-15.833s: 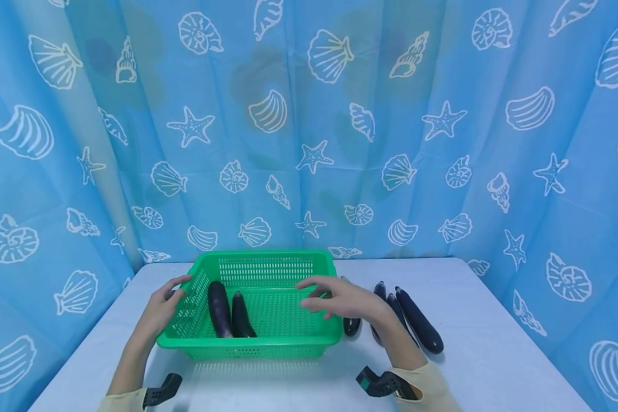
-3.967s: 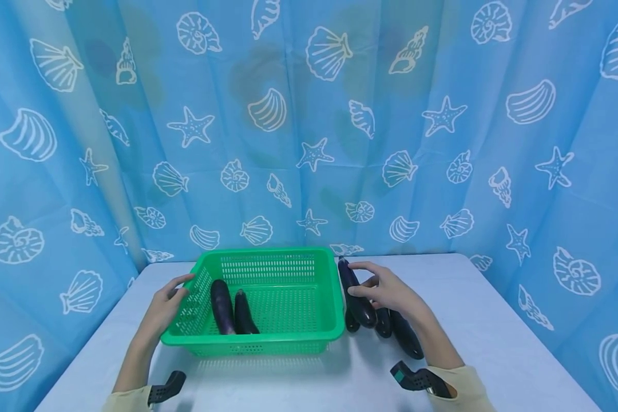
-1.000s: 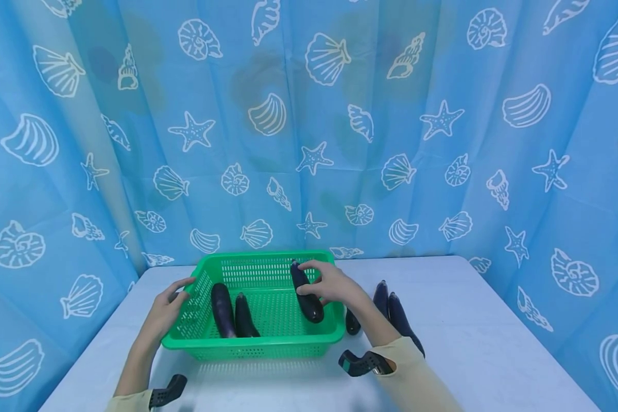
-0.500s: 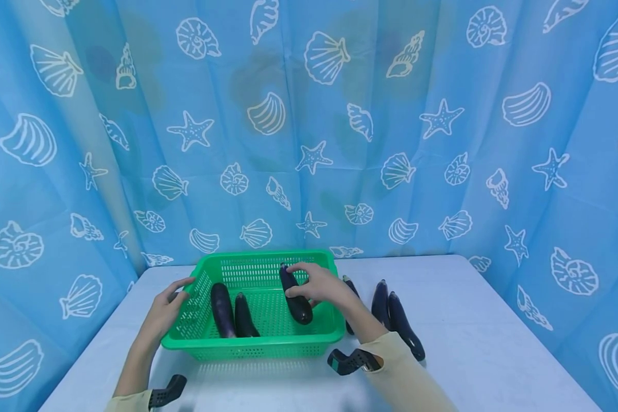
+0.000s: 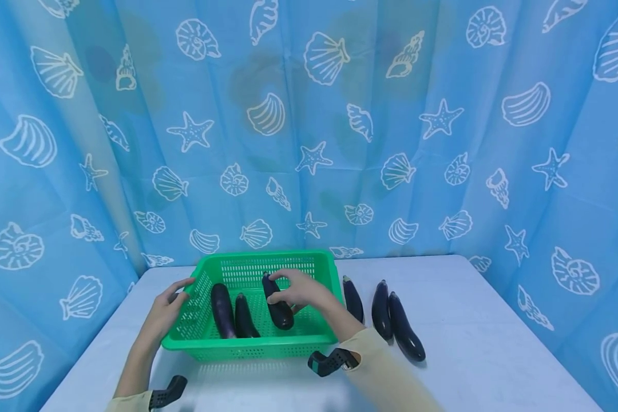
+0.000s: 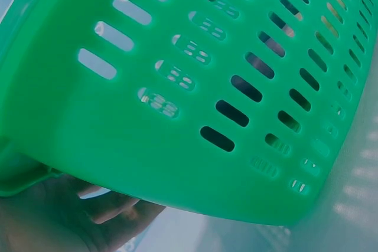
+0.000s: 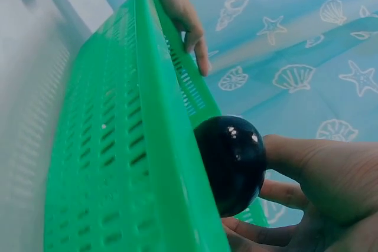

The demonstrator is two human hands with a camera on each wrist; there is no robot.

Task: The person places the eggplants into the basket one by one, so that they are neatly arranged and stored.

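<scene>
My right hand (image 5: pixel 300 289) holds a dark purple eggplant (image 5: pixel 280 312) between thumb and fingers, inside the right half of the green plastic basket (image 5: pixel 252 343). Seen from the right wrist, the held eggplant's glossy round end (image 7: pixel 231 163) shows just past the basket's rim. My left hand (image 5: pixel 166 306) grips the basket's left rim; in the left wrist view its fingers (image 6: pixel 112 208) curl at the rim, partly hidden by the slotted wall. Two more eggplants lie in the basket, a longer one (image 5: pixel 222 309) and a shorter one (image 5: pixel 244 317), left of the held one.
On the white table (image 5: pixel 474 343), right of the basket, lie three eggplants: one (image 5: pixel 353 300) close by the basket wall, then a pair side by side, the inner (image 5: pixel 381 312) and the outer (image 5: pixel 405 329). A blue shell-print curtain (image 5: pixel 309 126) hangs behind.
My right hand has picked up an eggplant from the table on the right and carried it leftward over the rim, lower into the basket. The left hand has stayed at the left rim.
</scene>
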